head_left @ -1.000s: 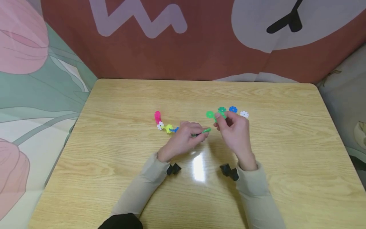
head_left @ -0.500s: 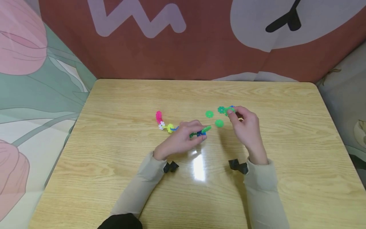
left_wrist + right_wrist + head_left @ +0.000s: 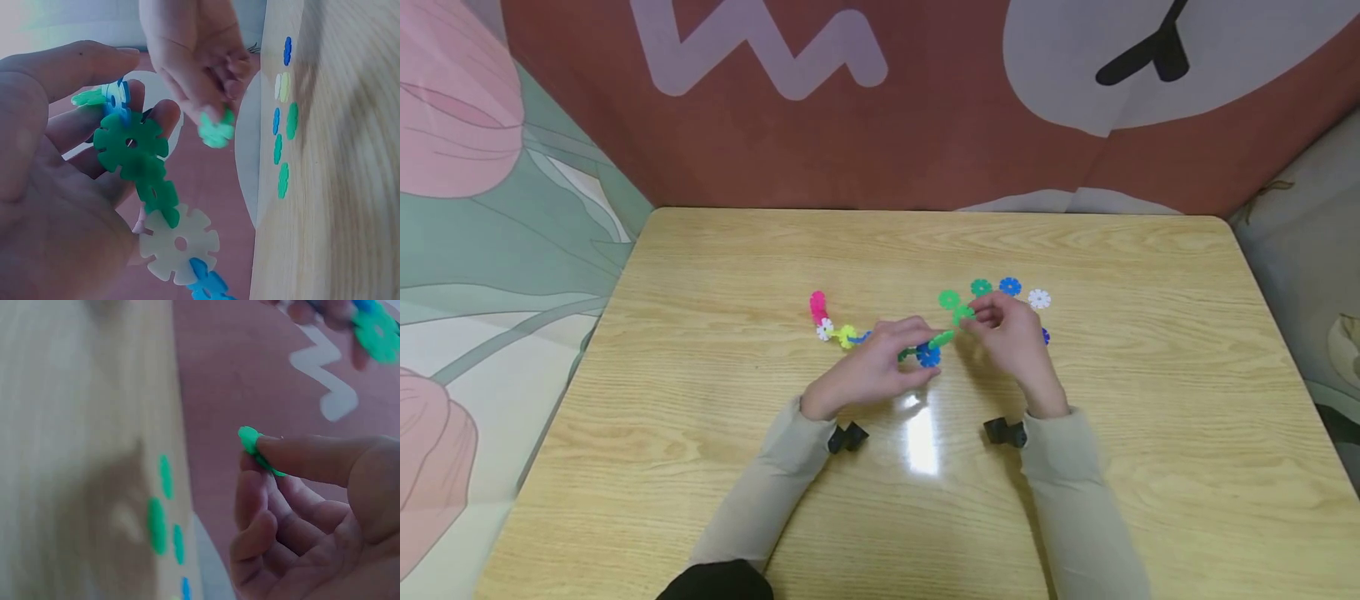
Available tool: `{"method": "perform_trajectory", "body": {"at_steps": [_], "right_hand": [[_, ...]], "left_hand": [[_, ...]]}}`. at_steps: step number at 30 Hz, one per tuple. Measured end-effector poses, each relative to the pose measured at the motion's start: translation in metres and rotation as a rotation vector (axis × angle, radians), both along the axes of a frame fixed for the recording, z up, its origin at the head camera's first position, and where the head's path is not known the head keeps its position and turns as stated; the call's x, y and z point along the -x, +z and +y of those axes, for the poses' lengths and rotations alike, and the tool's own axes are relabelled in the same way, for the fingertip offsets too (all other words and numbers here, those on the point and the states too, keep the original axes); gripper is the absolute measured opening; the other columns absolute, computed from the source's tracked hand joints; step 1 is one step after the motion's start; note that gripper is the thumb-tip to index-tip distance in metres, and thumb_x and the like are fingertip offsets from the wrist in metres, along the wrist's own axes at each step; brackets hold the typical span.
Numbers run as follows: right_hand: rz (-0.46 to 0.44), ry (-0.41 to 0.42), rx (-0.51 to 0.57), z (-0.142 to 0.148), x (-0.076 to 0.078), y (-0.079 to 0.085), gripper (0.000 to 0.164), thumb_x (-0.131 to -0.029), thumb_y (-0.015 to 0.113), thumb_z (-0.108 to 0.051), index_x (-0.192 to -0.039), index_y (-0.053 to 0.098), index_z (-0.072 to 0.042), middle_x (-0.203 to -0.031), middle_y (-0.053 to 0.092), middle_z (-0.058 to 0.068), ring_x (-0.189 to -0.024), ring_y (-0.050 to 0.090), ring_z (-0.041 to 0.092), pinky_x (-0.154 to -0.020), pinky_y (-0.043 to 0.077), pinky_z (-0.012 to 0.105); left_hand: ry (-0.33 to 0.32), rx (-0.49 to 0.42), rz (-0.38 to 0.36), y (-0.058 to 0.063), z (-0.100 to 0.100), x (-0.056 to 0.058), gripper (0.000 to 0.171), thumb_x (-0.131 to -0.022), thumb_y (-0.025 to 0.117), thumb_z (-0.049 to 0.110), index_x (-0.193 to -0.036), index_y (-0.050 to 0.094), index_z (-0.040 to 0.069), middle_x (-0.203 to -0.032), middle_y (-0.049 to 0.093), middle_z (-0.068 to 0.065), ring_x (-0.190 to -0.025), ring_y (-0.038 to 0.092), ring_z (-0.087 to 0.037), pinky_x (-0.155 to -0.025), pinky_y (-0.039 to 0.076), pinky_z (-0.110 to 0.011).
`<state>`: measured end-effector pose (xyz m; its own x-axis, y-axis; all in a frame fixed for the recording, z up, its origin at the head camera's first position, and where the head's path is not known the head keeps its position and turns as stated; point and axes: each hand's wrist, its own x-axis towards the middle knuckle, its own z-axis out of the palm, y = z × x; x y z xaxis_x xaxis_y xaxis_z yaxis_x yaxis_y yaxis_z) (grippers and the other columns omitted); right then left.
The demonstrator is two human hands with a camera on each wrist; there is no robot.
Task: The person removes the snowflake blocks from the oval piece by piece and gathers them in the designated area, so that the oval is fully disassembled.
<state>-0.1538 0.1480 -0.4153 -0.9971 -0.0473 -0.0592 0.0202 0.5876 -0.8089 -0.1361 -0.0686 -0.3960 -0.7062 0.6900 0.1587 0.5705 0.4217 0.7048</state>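
Note:
My left hand (image 3: 876, 358) holds a chain of slotted plastic snowflake discs. In the left wrist view its fingers curl behind a dark green disc (image 3: 131, 142) and a blue disc (image 3: 117, 100), while the thumb stands apart from them. Lower down the chain is a white disc (image 3: 180, 244); a light green disc (image 3: 942, 339) sticks out at the hand's end. The chain's far part runs left through a yellow disc (image 3: 846, 336) to pink discs (image 3: 817, 307). Between thumb and fingers, my right hand (image 3: 1011, 333) pinches a loose light green disc (image 3: 250, 439), close to the chain's end.
Loose discs lie on the wooden table (image 3: 700, 417) beyond the right hand: a light green disc (image 3: 949, 299), a darker green disc (image 3: 981, 287), a blue disc (image 3: 1010, 286), a white disc (image 3: 1040, 298). A dark blue disc (image 3: 1046, 336) is partly hidden. A patterned wall stands behind.
My right hand moved right over the loose discs, then came back left with a light green disc towards the chain. The left thumb has lowered, showing more of a blue disc.

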Motion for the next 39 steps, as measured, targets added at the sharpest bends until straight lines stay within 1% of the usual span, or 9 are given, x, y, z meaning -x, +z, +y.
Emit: {"method": "perform_trajectory", "body": {"at_steps": [3, 6, 12, 18, 23, 28, 32, 36, 39], "right_hand": [[-0.076, 0.031, -0.017, -0.008, 0.0, -0.006, 0.018, -0.089, 0.068, -0.011, -0.103, 0.066, 0.0, -0.095, 0.069, 0.016, -0.083, 0.063, 0.023, -0.071, 0.051, 0.028], [-0.125, 0.06, -0.04, -0.014, 0.0, -0.01, 0.014, -0.09, 0.066, -0.011, -0.101, 0.068, -0.002, -0.094, 0.069, 0.014, -0.083, 0.062, 0.023, -0.073, 0.051, 0.03], [-0.126, 0.092, -0.089, -0.018, -0.001, -0.013, 0.014, -0.086, 0.065, -0.005, -0.098, 0.07, -0.001, -0.091, 0.068, 0.014, -0.083, 0.06, 0.025, -0.073, 0.049, 0.032], [-0.136, 0.088, -0.13, -0.02, -0.001, -0.017, 0.018, -0.084, 0.064, -0.003, -0.101, 0.069, -0.001, -0.091, 0.067, 0.014, -0.083, 0.059, 0.025, -0.074, 0.049, 0.033], [-0.142, 0.085, -0.153, -0.02, 0.0, -0.02, 0.018, -0.085, 0.066, -0.006, -0.101, 0.069, -0.001, -0.091, 0.068, 0.014, -0.082, 0.06, 0.024, -0.072, 0.049, 0.032], [-0.149, 0.082, -0.165, -0.021, 0.0, -0.021, 0.019, -0.085, 0.066, -0.007, -0.102, 0.069, -0.001, -0.091, 0.067, 0.014, -0.082, 0.059, 0.024, -0.071, 0.048, 0.031], [-0.191, 0.088, -0.167, -0.021, 0.0, -0.019, 0.022, -0.085, 0.064, -0.006, -0.107, 0.068, -0.001, -0.094, 0.066, 0.014, -0.085, 0.058, 0.025, -0.073, 0.048, 0.032], [-0.213, 0.121, -0.162, -0.018, -0.001, -0.013, 0.025, -0.088, 0.062, -0.008, -0.111, 0.066, 0.0, -0.098, 0.067, 0.016, -0.085, 0.061, 0.025, -0.075, 0.051, 0.034], [-0.181, 0.139, -0.139, -0.014, -0.002, -0.007, 0.025, -0.093, 0.061, -0.016, -0.111, 0.067, -0.001, -0.1, 0.069, 0.015, -0.082, 0.064, 0.024, -0.073, 0.053, 0.033]], "left_hand": [[-0.002, -0.001, -0.006, 0.001, -0.001, 0.0, 0.041, -0.089, 0.068, 0.018, -0.129, 0.061, 0.009, -0.101, 0.064, 0.002, -0.083, 0.054, -0.015, -0.09, 0.037, -0.036], [-0.019, -0.031, -0.014, 0.001, -0.001, 0.0, 0.041, -0.089, 0.069, 0.016, -0.128, 0.062, 0.009, -0.097, 0.063, 0.002, -0.079, 0.054, -0.019, -0.084, 0.038, -0.031], [-0.075, -0.101, 0.013, -0.002, -0.001, 0.003, 0.035, -0.087, 0.068, 0.01, -0.121, 0.065, 0.002, -0.09, 0.062, -0.001, -0.073, 0.053, -0.02, -0.066, 0.041, -0.023], [-0.07, -0.076, 0.025, -0.002, -0.001, 0.003, 0.025, -0.088, 0.069, 0.014, -0.112, 0.067, 0.005, -0.09, 0.062, 0.001, -0.075, 0.048, -0.008, -0.069, 0.042, -0.023], [-0.059, -0.043, 0.016, -0.001, -0.001, 0.002, 0.023, -0.088, 0.068, 0.016, -0.11, 0.067, 0.008, -0.092, 0.063, 0.003, -0.075, 0.048, -0.006, -0.075, 0.041, -0.025], [-0.062, -0.054, 0.019, -0.002, -0.001, 0.002, 0.023, -0.088, 0.069, 0.015, -0.11, 0.067, 0.006, -0.091, 0.062, 0.002, -0.073, 0.047, -0.006, -0.071, 0.043, -0.025], [-0.063, -0.056, 0.019, -0.002, -0.001, 0.002, 0.02, -0.088, 0.068, 0.015, -0.107, 0.067, 0.007, -0.09, 0.061, 0.002, -0.073, 0.048, -0.008, -0.069, 0.042, -0.024], [-0.064, -0.067, 0.001, -0.003, -0.001, 0.002, 0.027, -0.089, 0.068, 0.014, -0.114, 0.067, 0.005, -0.092, 0.062, 0.002, -0.075, 0.05, -0.011, -0.069, 0.041, -0.023], [-0.06, -0.085, -0.022, -0.003, -0.001, 0.003, 0.035, -0.088, 0.068, 0.012, -0.122, 0.065, 0.005, -0.092, 0.063, 0.002, -0.074, 0.053, -0.016, -0.067, 0.044, -0.023]]}}
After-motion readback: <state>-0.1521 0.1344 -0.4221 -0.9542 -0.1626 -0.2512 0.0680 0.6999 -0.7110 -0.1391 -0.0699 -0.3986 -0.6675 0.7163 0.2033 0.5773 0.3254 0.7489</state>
